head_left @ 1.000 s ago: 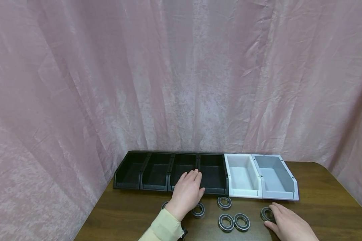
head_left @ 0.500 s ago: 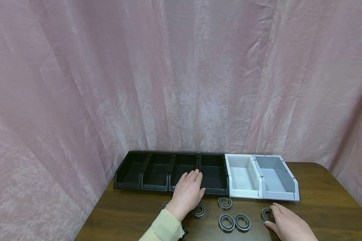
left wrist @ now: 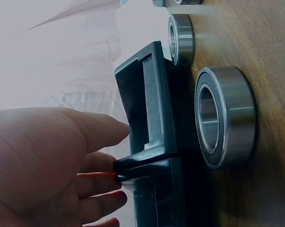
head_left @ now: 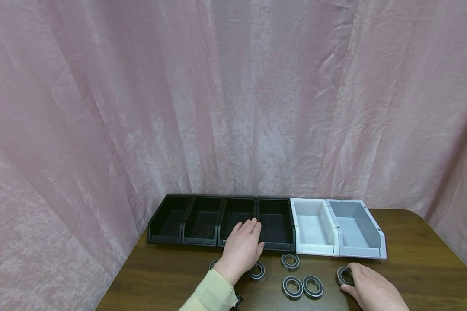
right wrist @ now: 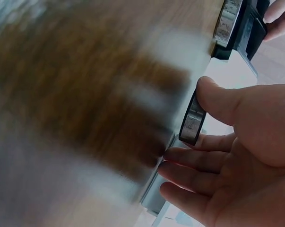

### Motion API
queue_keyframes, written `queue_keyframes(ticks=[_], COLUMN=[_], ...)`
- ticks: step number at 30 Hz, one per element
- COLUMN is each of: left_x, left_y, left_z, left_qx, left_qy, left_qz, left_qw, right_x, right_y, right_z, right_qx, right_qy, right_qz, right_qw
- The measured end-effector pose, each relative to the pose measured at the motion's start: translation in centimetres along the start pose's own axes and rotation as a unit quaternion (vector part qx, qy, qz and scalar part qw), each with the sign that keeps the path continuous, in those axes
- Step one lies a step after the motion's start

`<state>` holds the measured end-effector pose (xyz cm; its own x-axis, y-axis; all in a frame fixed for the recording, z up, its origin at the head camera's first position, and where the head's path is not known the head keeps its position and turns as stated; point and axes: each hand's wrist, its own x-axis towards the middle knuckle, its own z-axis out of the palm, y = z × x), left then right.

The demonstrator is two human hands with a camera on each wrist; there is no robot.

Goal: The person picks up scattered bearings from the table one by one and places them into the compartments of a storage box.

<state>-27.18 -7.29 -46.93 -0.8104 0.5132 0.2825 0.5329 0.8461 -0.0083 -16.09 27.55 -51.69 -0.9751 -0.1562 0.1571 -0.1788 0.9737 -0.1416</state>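
1. Bearing (head_left: 339, 276): being pinched at lower right by right hand (head_left: 375, 287), possibly slipping if held too shallowly.
2. Holding left hand (head_left: 241, 247) relaxed over black bins (head_left: 200, 241), lower centre; possibly nudging them if pressing.

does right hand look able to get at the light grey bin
Likely yes: the right hand, pinching a bearing, is just in front of the light grey bin, whose top is open with nothing visible in between.

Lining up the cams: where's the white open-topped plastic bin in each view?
Head: white plastic bin, low, right of centre.
Left wrist: white bin, top centre, washed out by glare.
Right wrist: white bin, upper right, partly behind the right hand.
Shared landmark: black plastic bin adjoining it.
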Motion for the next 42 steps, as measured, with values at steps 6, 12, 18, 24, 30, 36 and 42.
queue_keyframes(ticks=[6, 12, 18, 24, 30, 36, 42], left_x=[0.0, 0.0, 0.0, 0.0, 0.0, 0.0, 0.0], left_y=[0.0, 0.0, 0.0, -0.1, 0.0, 0.0, 0.0], left_z=[0.0, 0.0, 0.1, 0.2, 0.1, 0.1, 0.1], left_qx=[0.0, 0.003, 0.002, 0.006, 0.004, -0.003, -0.004], left_qy=[0.003, 0.003, 0.0, 0.007, 0.008, 0.002, 0.005], left_qz=[0.0, 0.001, 0.0, 0.002, 0.001, -0.001, 0.0], left_qw=[1.0, 1.0, 1.0, 1.0, 1.0, 1.0, 1.0], right_x=[0.0, 0.0, 0.1, 0.3, 0.0, -0.1, 0.2], right_y=[-0.3, -0.7, -1.1, -1.4, -1.6, -1.7, -1.6], right_z=[-0.4, -1.0, -2.0, -3.3, -4.2, -5.0, -5.8], right_qx=[0.002, -0.003, 0.01, 0.019, 0.014, 0.014, 0.012], right_qy=[0.003, 0.009, 0.014, 0.0, 0.059, 0.083, 0.073], right_qz=[0.008, 0.01, 0.026, 0.045, 0.025, 0.013, 0.015], right_qw=[1.0, 0.9999, 0.9995, 0.9988, 0.9978, 0.9964, 0.9971])
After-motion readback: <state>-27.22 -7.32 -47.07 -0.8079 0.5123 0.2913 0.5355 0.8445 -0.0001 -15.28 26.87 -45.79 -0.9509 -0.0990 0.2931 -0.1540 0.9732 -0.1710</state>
